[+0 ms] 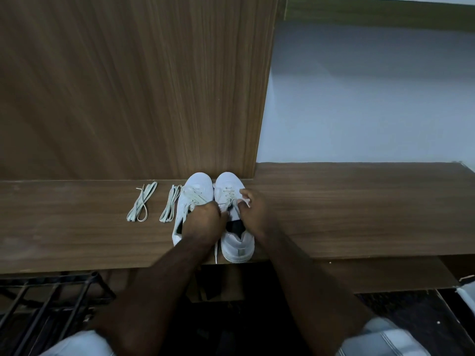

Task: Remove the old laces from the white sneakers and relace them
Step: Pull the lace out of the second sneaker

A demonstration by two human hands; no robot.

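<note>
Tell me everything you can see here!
White lace-up sneakers: two, white, side by side on the shelf, toes to the panel.
Loose flat shoelace bundles: two, pale cream, left of the sneakers.
Long wooden shelf: one, brown.
Tall wooden panel: one, brown, behind the shelf.
Black metal rack: one, bottom left.
Left hand: on the sneakers' laces.
Right hand: pinching the right sneaker's lace.

The brown wooden surface [334,214] carries two white leather sneakers [203,194] side by side under the left grip [205,222] and right grip [253,214], and two loose cream lace bundles [142,201] left of the left grip.
</note>
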